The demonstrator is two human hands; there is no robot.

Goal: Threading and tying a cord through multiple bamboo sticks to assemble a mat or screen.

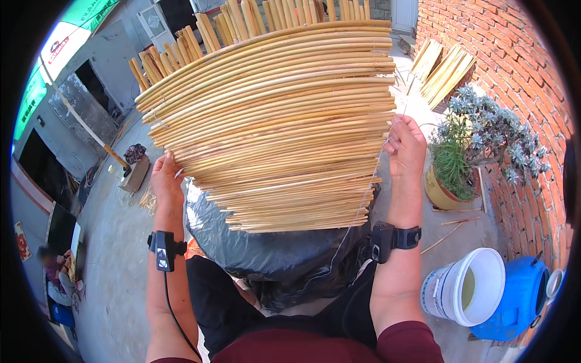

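Tan mat of slender, round plant stalks [272, 127], set side by side: between the two hands, in front of the torso, above a bulky form wrapped in glossy black plastic sheeting [272, 266].

Key relation: mat lies to the right of the left hand [166, 180] and to the left of the right hand [405, 142]. Left hand is at the left stalk ends, apparently pinching that edge. Right hand is just beside the right ends, set farther from the body; fingers curled, seemingly pinching a thin white cord [365, 206]. Cord trails from there along the right margin toward the plastic. Whether the right hand also touches stalks: cannot tell.

Orientation: stalks' long axis runs left to right, across the body. Outline tapers; short-stalk, narrow end points toward the person, broad end away.
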